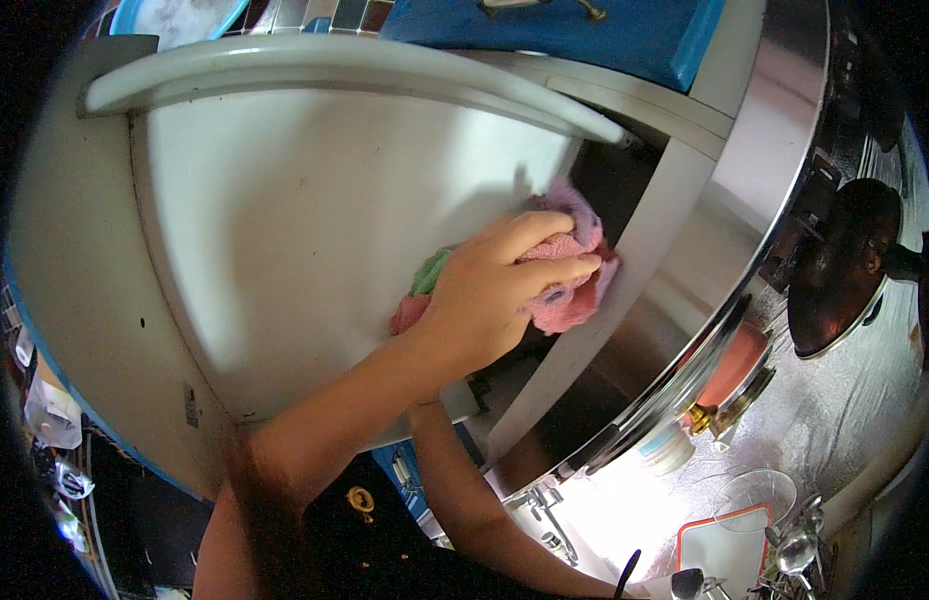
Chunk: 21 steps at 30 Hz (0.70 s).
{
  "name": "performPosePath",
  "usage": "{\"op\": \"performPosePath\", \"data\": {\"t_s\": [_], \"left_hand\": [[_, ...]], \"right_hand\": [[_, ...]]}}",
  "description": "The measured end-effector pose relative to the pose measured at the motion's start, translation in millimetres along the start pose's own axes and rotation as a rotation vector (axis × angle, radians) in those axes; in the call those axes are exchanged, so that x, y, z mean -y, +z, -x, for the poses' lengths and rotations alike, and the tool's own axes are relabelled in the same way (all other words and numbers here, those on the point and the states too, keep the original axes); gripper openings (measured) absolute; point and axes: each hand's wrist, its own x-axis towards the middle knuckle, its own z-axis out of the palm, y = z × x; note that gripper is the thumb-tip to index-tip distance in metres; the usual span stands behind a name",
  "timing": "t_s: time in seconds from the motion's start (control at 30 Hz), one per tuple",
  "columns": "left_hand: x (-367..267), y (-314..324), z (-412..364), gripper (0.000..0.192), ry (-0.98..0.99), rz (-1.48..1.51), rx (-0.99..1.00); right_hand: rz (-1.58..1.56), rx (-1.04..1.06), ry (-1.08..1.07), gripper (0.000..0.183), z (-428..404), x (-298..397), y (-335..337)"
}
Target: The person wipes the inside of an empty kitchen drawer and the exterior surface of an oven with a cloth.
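Note:
My left hand (502, 277) grips a bunched pink and purple terry cloth (566, 300), and a green patch of cloth shows behind the hand. The cloth is near the right edge of a white cabinet panel (307, 225), over a dark gap beside a pale frame strip (659, 202); whether it touches the panel I cannot tell. My right forearm (464, 480) rises from the lower right, with a thin band at the wrist. My right hand is hidden behind my left forearm and the panel.
A shiny metal edge (704, 217) curves down the right. Beyond it stand a dark pan (839, 277), a red pot (734, 367) and a cluster of utensils (798, 551). A faucet (543, 510) shows below. At the top are a blue plastic container (547, 41) and a basin of suds (176, 19).

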Motion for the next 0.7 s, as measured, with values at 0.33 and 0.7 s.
{"op": "performPosePath", "data": {"t_s": [0.33,0.7], "left_hand": [[-5,44,-94,0.053,-0.155,0.967,0.055],[-18,78,96,0.057,-0.447,1.107,0.287]], "right_hand": [[-0.081,0.035,0.047,0.028,16,-7,2],[-0.11,-0.037,0.044,0.019,11,-14,3]]}}
